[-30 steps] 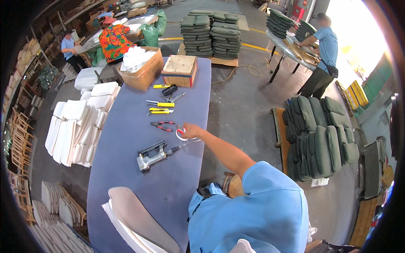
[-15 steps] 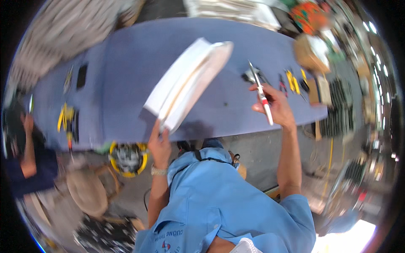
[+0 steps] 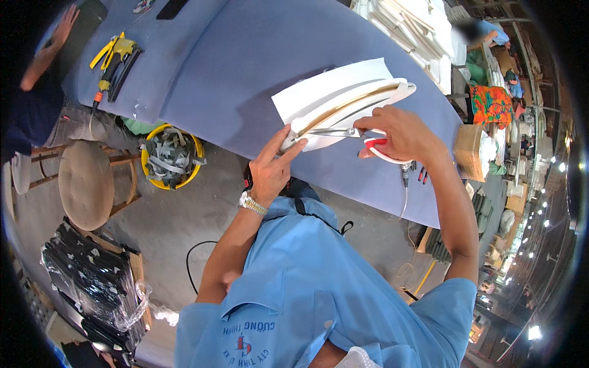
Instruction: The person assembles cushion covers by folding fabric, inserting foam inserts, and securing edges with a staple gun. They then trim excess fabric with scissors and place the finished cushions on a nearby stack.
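A curved white padded panel (image 3: 343,104) with a wooden edge lies on the blue-covered table (image 3: 233,67). My left hand (image 3: 270,168) presses its near end with fingers spread. My right hand (image 3: 399,132) grips red-and-white handled scissors (image 3: 350,133), the blades pointing left along the panel's lower edge.
A yellow bucket (image 3: 172,158) of grey strips stands by a round stool (image 3: 86,184). A yellow stapler tool (image 3: 113,58) lies at the table's left, near another person's hand (image 3: 61,27). Stacked white panels (image 3: 411,24) sit far right, a cardboard box (image 3: 469,152) beyond.
The view has swung round. The panel, held up by my left hand before, now lies flat on the table, and the scissors have come to its edge.
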The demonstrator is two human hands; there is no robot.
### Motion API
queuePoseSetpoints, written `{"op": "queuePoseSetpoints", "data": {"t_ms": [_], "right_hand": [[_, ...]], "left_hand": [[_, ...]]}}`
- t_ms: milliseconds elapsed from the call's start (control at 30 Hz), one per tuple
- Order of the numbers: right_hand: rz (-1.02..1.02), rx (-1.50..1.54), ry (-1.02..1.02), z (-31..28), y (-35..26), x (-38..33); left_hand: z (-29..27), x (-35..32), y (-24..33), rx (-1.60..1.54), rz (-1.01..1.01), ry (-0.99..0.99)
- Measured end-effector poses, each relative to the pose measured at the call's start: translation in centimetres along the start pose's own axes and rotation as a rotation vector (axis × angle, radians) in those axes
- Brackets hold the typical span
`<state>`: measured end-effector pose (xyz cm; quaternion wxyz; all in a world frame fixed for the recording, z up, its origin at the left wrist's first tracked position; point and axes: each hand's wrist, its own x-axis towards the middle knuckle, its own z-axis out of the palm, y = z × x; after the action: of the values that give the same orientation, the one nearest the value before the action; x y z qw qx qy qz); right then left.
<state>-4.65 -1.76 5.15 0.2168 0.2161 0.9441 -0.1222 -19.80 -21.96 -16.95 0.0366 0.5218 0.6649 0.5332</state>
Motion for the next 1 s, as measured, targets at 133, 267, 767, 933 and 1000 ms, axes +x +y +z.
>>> {"op": "queuePoseSetpoints", "data": {"t_ms": [133, 267, 767, 933, 1000], "right_hand": [[-0.026, -0.091, -0.097, -0.3, 0.3, 2.5], [-0.027, -0.143, -0.224, -1.1, 0.2, 3.7], [-0.151, 0.016, -0.525, -2.3, 2.8, 6.2], [-0.181, -0.020, -0.563, -1.4, 4.1, 6.1], [-0.207, 0.035, -0.590, -0.7, 4.7, 6.4]], "left_hand": [[-0.5, -0.2, 0.2, -0.002, -0.016, -0.047], [-0.7, -0.7, 0.3, -0.031, -0.055, -0.070], [0.6, -2.7, 3.2, -0.136, -0.232, 0.017], [1.1, -3.8, 4.8, -0.098, -0.298, 0.045], [1.1, -4.2, 5.4, -0.059, -0.300, 0.058]]}}
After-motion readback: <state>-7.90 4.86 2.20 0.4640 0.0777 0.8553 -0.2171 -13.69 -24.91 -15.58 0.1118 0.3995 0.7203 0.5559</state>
